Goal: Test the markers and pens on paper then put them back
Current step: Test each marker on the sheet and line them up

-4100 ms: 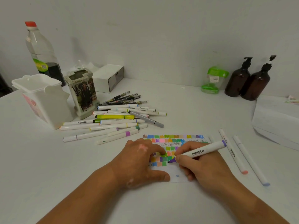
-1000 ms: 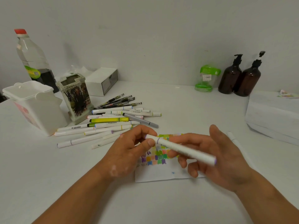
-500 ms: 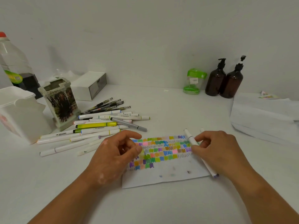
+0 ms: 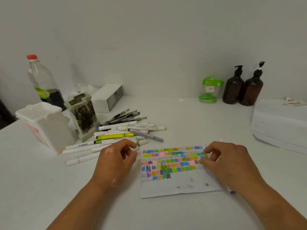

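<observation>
Far left, a white tub (image 4: 44, 128) and patterned holder (image 4: 83, 117) stand by the marker pile (image 4: 116, 136): light, stiff, smooth barrels, best pinched mid-length, though crossed ones may roll. The left hand (image 4: 114, 161) pinches what seems a small white cap (image 4: 136, 148) just left of the swatched paper (image 4: 174, 187). The right hand (image 4: 230, 163) curls over a purple-tipped marker (image 4: 232, 192) at the paper's right edge; whether its grip holds it, I cannot tell.

**Bare hands, bare arms**

The left hand (image 4: 114, 161) and right hand (image 4: 229, 165) are showing uncovered. The left forearm (image 4: 78, 205) and right forearm (image 4: 279, 203) are likewise showing bare all the way to the lower edge of view.
</observation>
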Available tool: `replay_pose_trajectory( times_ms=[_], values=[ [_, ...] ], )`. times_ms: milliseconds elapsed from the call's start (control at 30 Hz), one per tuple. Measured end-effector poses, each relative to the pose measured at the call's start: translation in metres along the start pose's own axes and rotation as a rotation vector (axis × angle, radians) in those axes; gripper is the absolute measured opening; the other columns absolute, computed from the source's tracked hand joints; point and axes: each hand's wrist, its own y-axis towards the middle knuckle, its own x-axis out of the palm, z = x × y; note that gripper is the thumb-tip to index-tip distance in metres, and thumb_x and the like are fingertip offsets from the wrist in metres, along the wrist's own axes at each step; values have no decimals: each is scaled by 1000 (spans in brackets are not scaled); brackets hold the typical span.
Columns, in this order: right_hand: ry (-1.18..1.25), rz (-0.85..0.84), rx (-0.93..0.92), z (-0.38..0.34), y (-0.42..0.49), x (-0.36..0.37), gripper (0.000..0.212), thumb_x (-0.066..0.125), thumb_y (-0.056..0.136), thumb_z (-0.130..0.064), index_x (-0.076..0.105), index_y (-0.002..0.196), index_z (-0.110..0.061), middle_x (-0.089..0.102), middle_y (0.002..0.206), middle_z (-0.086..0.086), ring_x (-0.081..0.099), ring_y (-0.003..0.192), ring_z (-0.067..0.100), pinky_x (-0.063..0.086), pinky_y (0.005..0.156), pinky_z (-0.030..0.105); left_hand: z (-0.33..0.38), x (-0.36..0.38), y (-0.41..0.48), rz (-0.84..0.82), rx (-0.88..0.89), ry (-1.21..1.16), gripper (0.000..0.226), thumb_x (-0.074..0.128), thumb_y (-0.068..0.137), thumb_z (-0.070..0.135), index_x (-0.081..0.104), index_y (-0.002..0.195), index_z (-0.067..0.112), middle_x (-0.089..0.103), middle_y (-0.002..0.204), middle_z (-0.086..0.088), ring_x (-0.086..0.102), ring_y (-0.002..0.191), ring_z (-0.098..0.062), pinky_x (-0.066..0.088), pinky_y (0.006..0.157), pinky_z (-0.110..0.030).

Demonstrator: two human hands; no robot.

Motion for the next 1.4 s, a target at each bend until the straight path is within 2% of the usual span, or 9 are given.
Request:
replay_pose_trajectory(
  times_ms=[167,233,533,733,867,967,1067,1233,1400],
  values=[
    [53,-116,-101,-16,-12,6,14,80,79,-29,69,73,-36,67,63,-13,61,60,2,51,59,22,-16,-9,1,65,13,348,22,69,91,27,71,113,26,67,105,5,57,97,-13,50,89,-32],
    [22,-169,-138,-19,-16,5,13,79,80,-32,69,75,-38,67,65,-13,61,64,1,47,59,14,-17,-10,-1,32,21,457,25,65,93,30,68,118,28,66,112,4,56,104,-17,48,94,-36],
    [2,-316,-213,-22,-24,8,12,77,75,-42,65,76,-45,67,75,-29,60,76,-12,53,65,16,-10,-7,-4,-78,10,438,27,56,100,24,68,124,27,60,113,5,57,100,-11,44,90,-18],
    [113,-263,-265,-27,-25,11,13,78,78,-45,65,75,-47,64,77,-34,59,74,-10,43,57,12,17,-15,-1,-10,-117,-14,15,66,94,24,65,101,38,67,93,22,62,85,-1,43,66,-9],
    [309,-226,-299,-36,-30,11,10,77,79,-42,68,82,-46,67,80,-33,55,55,4,47,59,19,40,-10,-2,-309,-265,-758,32,64,94,8,62,117,30,76,100,0,73,94,-17,58,74,-28],
    [367,-262,-348,-40,-31,12,21,73,82,-46,62,99,-50,65,90,-36,59,63,11,48,63,21,44,4,-2,-357,-287,-974,34,68,89,-1,68,114,23,72,99,-12,72,92,-30,56,79,-37],
    [341,-328,-347,-40,-31,16,32,75,84,-48,51,104,-54,61,93,-39,59,70,13,47,62,20,41,19,-4,-358,-338,-1058,25,78,78,7,71,101,15,73,100,-15,73,92,-32,58,76,-35],
    [454,-181,-314,-33,-27,20,22,77,86,-30,62,94,-44,65,73,-13,49,56,9,38,52,14,27,24,-6,-348,-300,-1175,24,83,66,8,72,87,16,72,90,-18,72,84,-33,59,72,-34],
    [574,-173,-225,-31,-22,22,21,74,89,-21,69,87,-41,72,72,-8,56,61,12,39,53,11,17,4,-5,-320,-70,-623,29,80,80,7,73,95,30,74,103,6,73,94,-16,60,79,-27]
  ],
)
